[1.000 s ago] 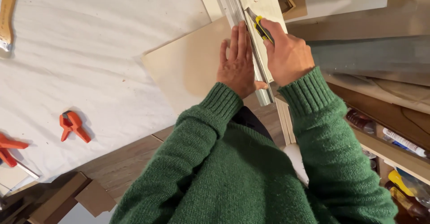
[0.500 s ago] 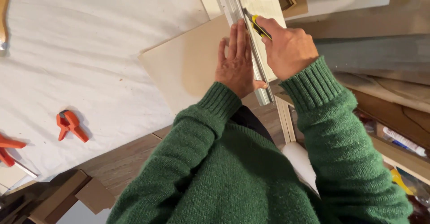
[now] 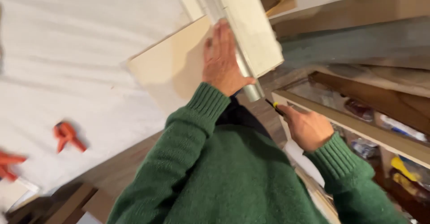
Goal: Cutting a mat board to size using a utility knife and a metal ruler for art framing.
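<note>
Board (image 3: 172,65), pale and flat on our white-covered bench (image 3: 80,36), sits under our left hand (image 3: 222,60), fingers spread flat along the metal straightedge (image 3: 249,83), while our right hand (image 3: 307,128) grips the yellow-and-black utility knife (image 3: 274,107) just off its end.

A single head-worn camera looks steeply down, close over the person's green sleeves (image 3: 215,174) and the white-covered table (image 3: 80,49).
</note>
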